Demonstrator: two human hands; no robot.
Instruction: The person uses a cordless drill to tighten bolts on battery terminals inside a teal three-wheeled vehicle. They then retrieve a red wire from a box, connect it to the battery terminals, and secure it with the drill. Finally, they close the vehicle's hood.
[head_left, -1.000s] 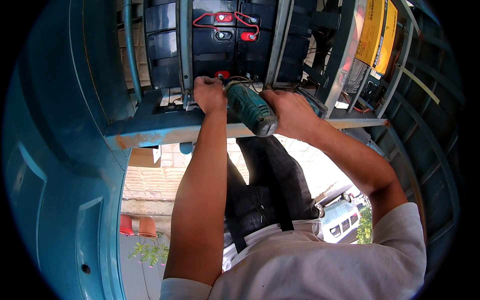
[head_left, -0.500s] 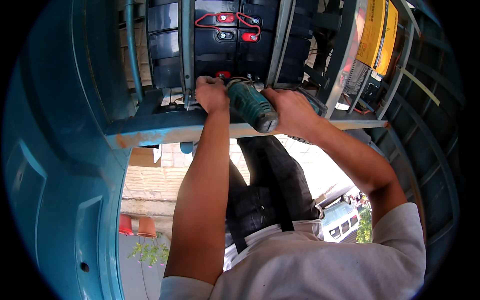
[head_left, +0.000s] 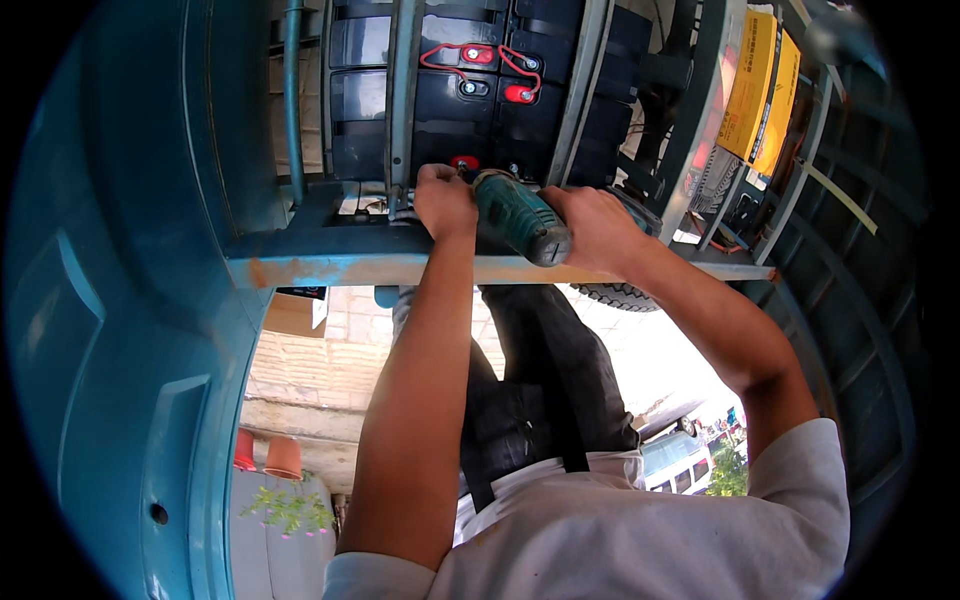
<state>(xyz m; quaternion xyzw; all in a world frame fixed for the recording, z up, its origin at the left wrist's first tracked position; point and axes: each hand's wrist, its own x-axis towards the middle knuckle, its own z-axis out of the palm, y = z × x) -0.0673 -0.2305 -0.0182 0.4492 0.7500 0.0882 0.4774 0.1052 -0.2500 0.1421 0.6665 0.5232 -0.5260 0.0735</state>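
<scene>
My right hand [head_left: 598,230] grips the teal power drill [head_left: 518,215], nose near the red terminal cover [head_left: 464,161] on black batteries [head_left: 440,120]. My left hand [head_left: 446,204] curled at drill's front end; can't tell if it's pinching anything.

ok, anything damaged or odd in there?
Yes: rust-brown patches on the left end of the metal front beam, where the paint looks worn. Nothing else stands out around the batteries or drill.

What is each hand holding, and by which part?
The right hand holds the teal power drill by its handle. The left hand is at the drill's front end; whether it grips anything there cannot be told.
</scene>
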